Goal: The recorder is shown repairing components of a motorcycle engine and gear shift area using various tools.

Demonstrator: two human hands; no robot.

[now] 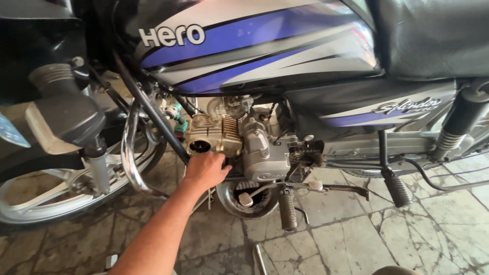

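My left hand (206,171) reaches up from the lower left to the underside of the motorcycle engine (239,140). Its fingers curl against the bottom of the finned cylinder (216,133), just below a round open port (199,147). The fingertips are hidden behind the hand, so whether they hold anything is unclear. My right hand is out of view. The motorcycle stands side-on, with a silver and blue fuel tank (254,43) above the engine.
A chrome crash guard (131,153) curves down left of my hand, next to the front wheel (46,196) and fork. The gear lever and footpeg (287,208) hang right of the hand, a rear footpeg (397,189) farther right. A metal tool (260,257) lies on the cracked stone floor.
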